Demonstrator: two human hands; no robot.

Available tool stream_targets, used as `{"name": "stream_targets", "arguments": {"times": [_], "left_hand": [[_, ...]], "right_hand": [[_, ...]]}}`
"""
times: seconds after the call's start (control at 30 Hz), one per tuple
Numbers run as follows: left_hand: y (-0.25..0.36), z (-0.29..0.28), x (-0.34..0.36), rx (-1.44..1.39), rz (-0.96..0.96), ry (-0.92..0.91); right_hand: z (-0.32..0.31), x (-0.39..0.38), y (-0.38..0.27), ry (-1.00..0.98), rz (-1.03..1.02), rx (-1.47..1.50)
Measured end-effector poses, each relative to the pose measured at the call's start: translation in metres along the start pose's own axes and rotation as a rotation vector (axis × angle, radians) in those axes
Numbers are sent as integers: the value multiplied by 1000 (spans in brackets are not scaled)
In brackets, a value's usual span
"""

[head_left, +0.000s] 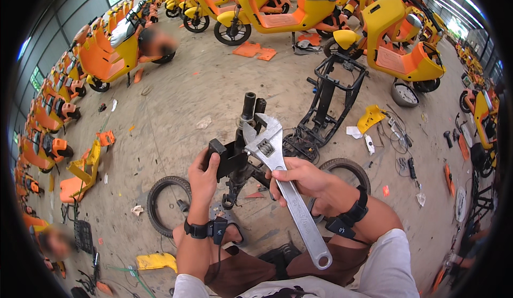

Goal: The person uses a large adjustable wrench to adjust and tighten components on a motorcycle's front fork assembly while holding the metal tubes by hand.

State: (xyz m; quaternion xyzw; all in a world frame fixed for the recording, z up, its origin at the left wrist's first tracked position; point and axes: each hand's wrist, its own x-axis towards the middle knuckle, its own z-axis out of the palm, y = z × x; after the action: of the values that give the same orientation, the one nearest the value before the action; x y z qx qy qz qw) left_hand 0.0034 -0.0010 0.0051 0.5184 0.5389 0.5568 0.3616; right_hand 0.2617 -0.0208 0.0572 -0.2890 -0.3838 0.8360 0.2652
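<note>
My right hand (293,176) grips a large silver adjustable wrench (304,228) by its handle; the jaws are at a metal fitting (247,119) on the upright black steering tube (249,103). Whether they bite on it I cannot tell. My left hand (204,176) is closed on a black bracket (231,156) beside that tube, thumb on its face. The tube belongs to a stripped black frame (238,183) standing between my legs, with tyres on the floor to either side of it, one at the left (156,202) and one at the right (363,178).
A bare scooter frame (334,97) with wires lies ahead to the right. Rows of yellow and orange scooters (275,17) line the back and sides. Loose panels (371,119), cables, tools and scraps lie on the concrete floor (176,95). Blurred people are at the left and lower right (473,239).
</note>
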Motion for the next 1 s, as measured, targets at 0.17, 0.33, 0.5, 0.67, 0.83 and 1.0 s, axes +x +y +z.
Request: {"name": "stream_targets", "arguments": {"times": [0.17,0.33,0.5,0.67,0.83,1.0], "left_hand": [[1,2,-1,36,-8,11],[-5,-1,-1,9,-6,6],[-3,2,-2,41,-24,30],[0,6,-4,31,34,49],[4,13,-1,-40,19,0],[-41,2,2,-1666,-358,-425]], "right_hand": [[-13,4,-4,-55,13,-12],[-22,7,-2,-73,49,23],[-1,14,7,-62,12,19],[40,29,18,-11,-60,148],[75,67,39,189,-180,221],[120,96,23,132,-316,360]]}}
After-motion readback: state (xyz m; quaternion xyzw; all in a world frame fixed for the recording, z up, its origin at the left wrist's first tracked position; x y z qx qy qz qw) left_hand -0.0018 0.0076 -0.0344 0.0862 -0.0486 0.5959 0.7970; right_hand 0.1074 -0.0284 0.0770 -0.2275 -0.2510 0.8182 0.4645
